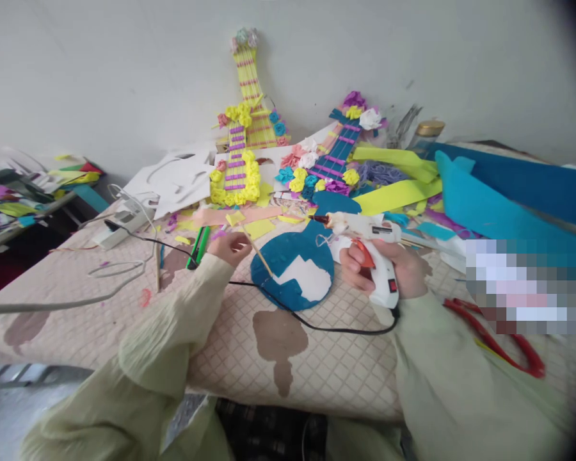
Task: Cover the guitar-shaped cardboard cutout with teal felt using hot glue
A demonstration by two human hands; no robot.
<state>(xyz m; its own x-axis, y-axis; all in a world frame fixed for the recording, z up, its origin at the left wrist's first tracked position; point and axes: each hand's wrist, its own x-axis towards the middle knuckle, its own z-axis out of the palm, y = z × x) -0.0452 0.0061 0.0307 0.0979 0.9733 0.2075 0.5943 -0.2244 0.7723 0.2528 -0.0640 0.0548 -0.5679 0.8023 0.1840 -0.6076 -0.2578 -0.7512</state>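
My right hand (398, 266) is wrapped around a white hot glue gun (365, 227), with fingers at its orange trigger. Its nozzle points left, above the neck of a blue guitar-shaped cutout (281, 246). On the round body of that cutout lies a white patch (312, 280). My left hand (231, 248) is closed, its fingertips on a thin wooden stick (259, 255) that slants down to the cutout's body. Yellow scraps (235, 219) show just beyond that hand. A green-handled tool (199, 248) rests to its left.
Decorated paper guitars, one yellow (235, 166) and one blue (338, 153), lean at the back. The gun's black cord (336, 330) crosses the table. Red-handled pliers (523, 346) lie at right, a power strip (125, 225) at left. Blue sheets (504, 205) cover the back right.
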